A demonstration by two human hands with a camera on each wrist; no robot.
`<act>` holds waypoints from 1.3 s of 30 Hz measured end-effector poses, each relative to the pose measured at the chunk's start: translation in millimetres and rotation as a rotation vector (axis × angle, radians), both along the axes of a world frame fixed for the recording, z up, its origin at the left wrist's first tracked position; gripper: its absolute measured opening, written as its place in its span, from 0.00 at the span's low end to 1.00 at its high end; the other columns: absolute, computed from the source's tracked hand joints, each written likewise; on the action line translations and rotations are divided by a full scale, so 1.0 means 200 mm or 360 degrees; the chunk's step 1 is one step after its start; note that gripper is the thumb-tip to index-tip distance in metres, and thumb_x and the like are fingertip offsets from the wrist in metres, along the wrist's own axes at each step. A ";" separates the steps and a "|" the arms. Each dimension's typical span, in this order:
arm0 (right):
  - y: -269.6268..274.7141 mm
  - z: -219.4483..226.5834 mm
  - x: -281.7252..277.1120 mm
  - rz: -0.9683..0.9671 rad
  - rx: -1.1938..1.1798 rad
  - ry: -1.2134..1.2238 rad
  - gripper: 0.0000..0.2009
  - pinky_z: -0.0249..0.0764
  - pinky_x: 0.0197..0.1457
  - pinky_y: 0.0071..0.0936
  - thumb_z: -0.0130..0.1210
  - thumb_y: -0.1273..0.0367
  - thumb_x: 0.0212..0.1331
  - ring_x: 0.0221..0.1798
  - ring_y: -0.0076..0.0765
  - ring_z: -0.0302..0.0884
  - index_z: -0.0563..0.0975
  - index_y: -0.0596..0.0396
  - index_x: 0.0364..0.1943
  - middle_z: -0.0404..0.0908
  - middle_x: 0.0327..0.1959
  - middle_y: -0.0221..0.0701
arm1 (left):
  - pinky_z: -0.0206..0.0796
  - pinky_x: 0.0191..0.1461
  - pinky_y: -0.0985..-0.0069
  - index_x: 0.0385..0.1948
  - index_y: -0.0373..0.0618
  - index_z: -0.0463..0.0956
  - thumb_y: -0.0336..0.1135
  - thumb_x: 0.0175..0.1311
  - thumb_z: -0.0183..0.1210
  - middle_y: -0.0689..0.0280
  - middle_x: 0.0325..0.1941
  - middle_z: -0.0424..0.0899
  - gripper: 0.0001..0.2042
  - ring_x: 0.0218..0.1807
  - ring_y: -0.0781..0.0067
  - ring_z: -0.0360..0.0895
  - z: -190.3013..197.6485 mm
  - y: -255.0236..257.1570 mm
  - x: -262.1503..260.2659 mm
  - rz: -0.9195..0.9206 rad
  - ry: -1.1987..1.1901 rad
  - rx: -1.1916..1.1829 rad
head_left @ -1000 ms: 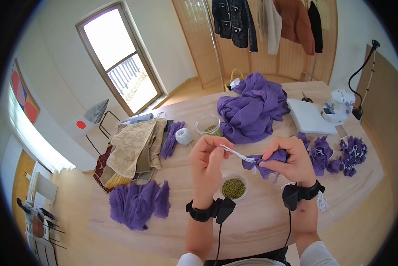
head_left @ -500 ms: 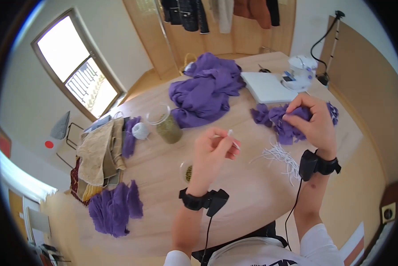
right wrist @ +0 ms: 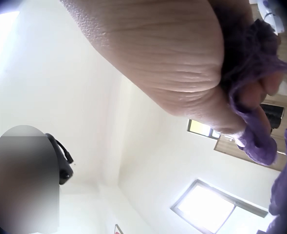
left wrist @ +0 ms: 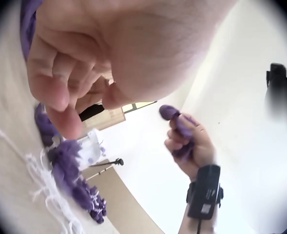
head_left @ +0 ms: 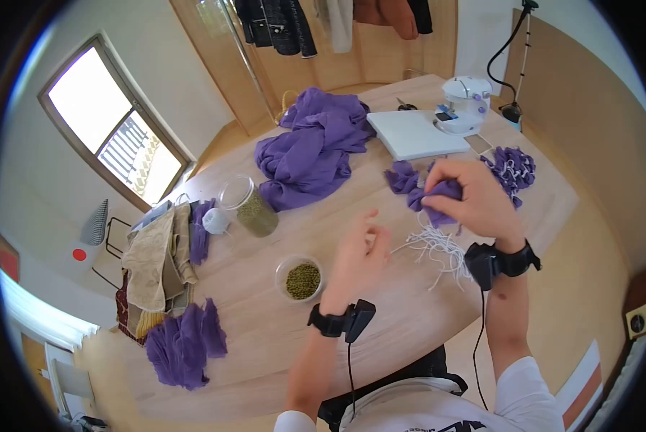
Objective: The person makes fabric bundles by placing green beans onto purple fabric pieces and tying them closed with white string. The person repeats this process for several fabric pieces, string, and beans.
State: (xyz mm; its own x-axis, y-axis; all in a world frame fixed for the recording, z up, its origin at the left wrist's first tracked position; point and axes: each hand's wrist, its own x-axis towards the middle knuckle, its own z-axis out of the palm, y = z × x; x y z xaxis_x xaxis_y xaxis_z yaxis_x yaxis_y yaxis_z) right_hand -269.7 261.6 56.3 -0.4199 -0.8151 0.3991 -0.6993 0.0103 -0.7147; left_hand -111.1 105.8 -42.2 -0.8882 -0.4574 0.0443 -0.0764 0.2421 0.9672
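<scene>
My right hand (head_left: 474, 198) pinches a piece of purple cloth (head_left: 446, 191) between thumb and fingers. In the left wrist view, a rounded knob of this cloth (left wrist: 169, 112) pokes out above the fist, and the right wrist view shows the knob (right wrist: 261, 148) at the fingertips. To the left, apart from the cloth, my left hand (head_left: 357, 263) is blurred over the table, its fingers loosely bent with nothing visible between them. Between the hands and just beyond lies a loose pile of cut white strings (head_left: 441, 253). More purple cloth (head_left: 402, 178) lies behind the right hand.
A small bowl of green beans (head_left: 303, 279) stands left of the left hand, with a taller jar of beans (head_left: 256, 216) and a white ball of string (head_left: 215, 221) farther back. Behind are heaped purple fabric (head_left: 312, 147) and a white sewing machine (head_left: 467, 104). String-tied purple cloth (head_left: 513, 169) lies right.
The left hand has come away from the cloth; the white strings it pinched no longer show in it. The right hand moved right with the cloth. The head view has swung right and down.
</scene>
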 end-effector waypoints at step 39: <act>-0.86 -0.24 0.50 0.0818 0.0323 -0.0737 0.12 0.68 0.27 0.20 0.65 0.67 0.58 0.24 0.15 0.72 0.81 0.66 0.31 0.81 0.22 0.28 | 0.73 0.21 0.83 0.56 0.39 0.74 0.36 0.73 0.52 0.65 0.42 0.82 0.15 0.28 0.77 0.84 0.23 -0.56 0.61 0.0033 -0.0482 0.0060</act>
State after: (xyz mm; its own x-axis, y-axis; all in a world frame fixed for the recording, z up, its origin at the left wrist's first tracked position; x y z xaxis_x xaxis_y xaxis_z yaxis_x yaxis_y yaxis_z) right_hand -168.8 88.6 8.7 -0.0525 -0.9943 0.0925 -0.2774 -0.0745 -0.9579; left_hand 11.5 -5.9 2.9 -0.8489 -0.4717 -0.2384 -0.3672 0.2019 0.9080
